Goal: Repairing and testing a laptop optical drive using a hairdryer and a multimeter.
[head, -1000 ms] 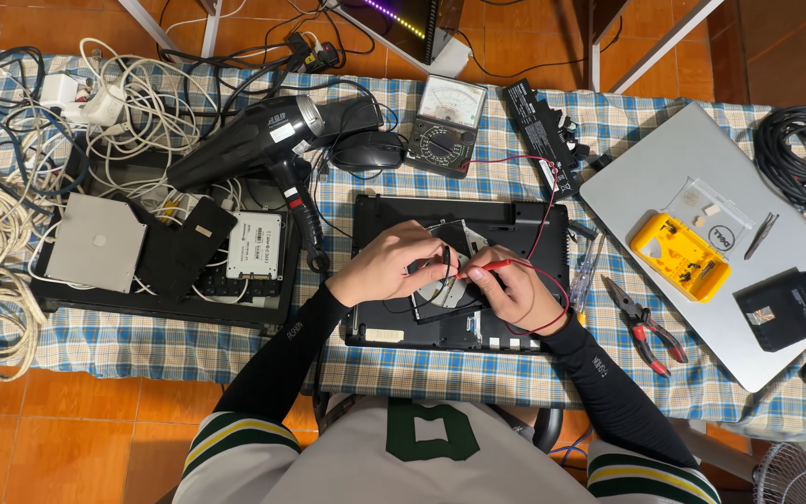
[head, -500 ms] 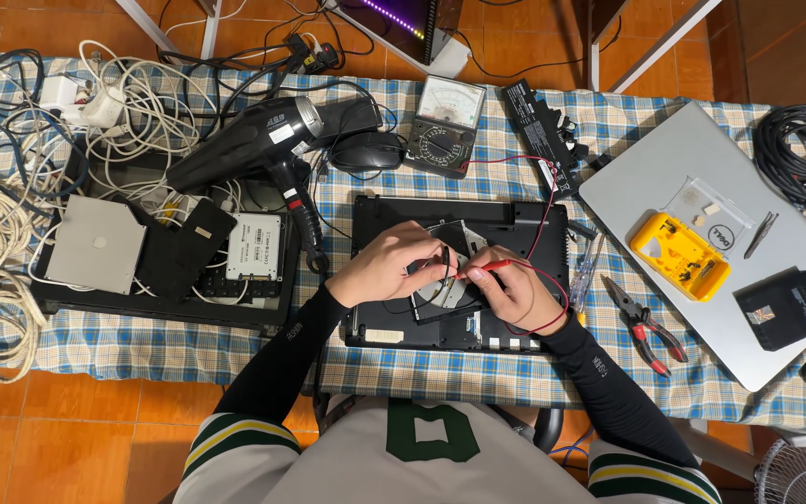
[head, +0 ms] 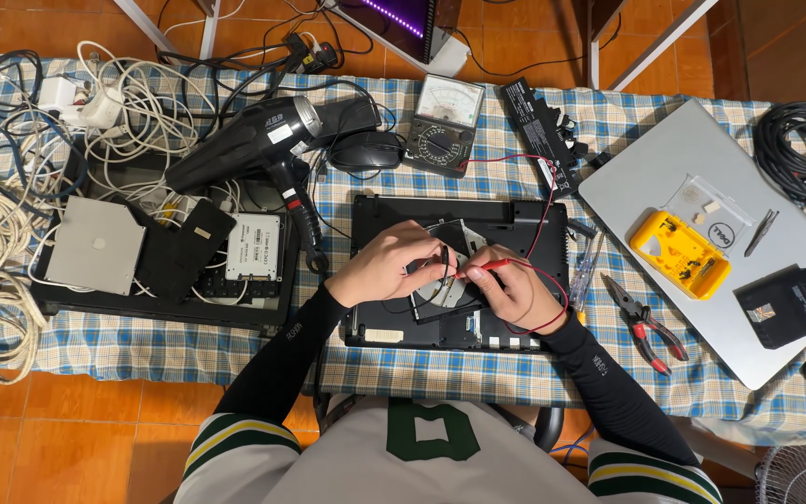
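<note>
Both hands are working over the opened black laptop base [head: 459, 271], which is lying at the middle of the bench [head: 95, 345] toward its near edge. Left hand [head: 386, 266] is pinching the black probe [head: 443, 259], tip down onto the round fan area; right hand [head: 513, 291] is pinching the red probe [head: 487, 269], tip pointing left and meeting almost the same spot. Red lead [head: 538, 224] is looping round the right wrist and running back to the analog multimeter [head: 442, 126] at the far edge. Black hair dryer [head: 263, 145] is lying just left of the meter, mouse [head: 366, 149] sitting between them. Second dismantled base [head: 160, 271] is sitting at left with cable tangle [head: 11, 205]. Pliers [head: 646, 322] and closed silver laptop [head: 701, 233] with yellow case [head: 681, 254] are sitting at right.
</note>
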